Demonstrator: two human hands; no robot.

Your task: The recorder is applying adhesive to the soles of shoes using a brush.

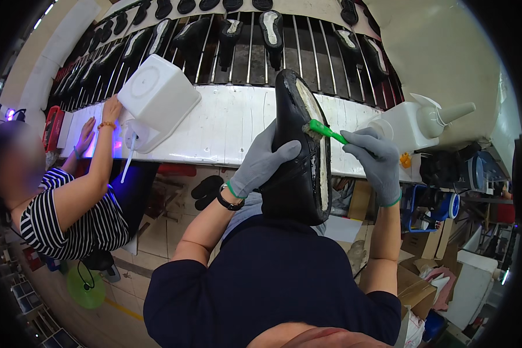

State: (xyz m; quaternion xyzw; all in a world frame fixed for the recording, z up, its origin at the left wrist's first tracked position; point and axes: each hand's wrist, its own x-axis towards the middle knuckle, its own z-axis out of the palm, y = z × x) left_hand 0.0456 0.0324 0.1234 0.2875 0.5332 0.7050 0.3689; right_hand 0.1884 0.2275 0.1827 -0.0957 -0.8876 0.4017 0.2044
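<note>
Boot [290,200] is up in front of the torso, over the near edge of the white table [229,130], underside turned to the right. The left hand [265,161] grips it by the side, thumb lying near the rim [316,188]. The right hand [374,159] is closed on the green brush [330,132], bristles [311,130] touching the underside by the pale strip [309,100]

Tips, my read:
- rim looks glossy, probably wet, so thumb should stay back on the dry upper
- brush along the edge, not across it; less chance of smearing the upper
- light pressure, thin even coat, no pooling where rim meets strip
- brace the boot, turn it to suit the brush rather than twisting the wrist
- mind the white jug [414,124] behind the right hand; wide strokes could knock it

Can't tell how much of the rim is coated
</note>
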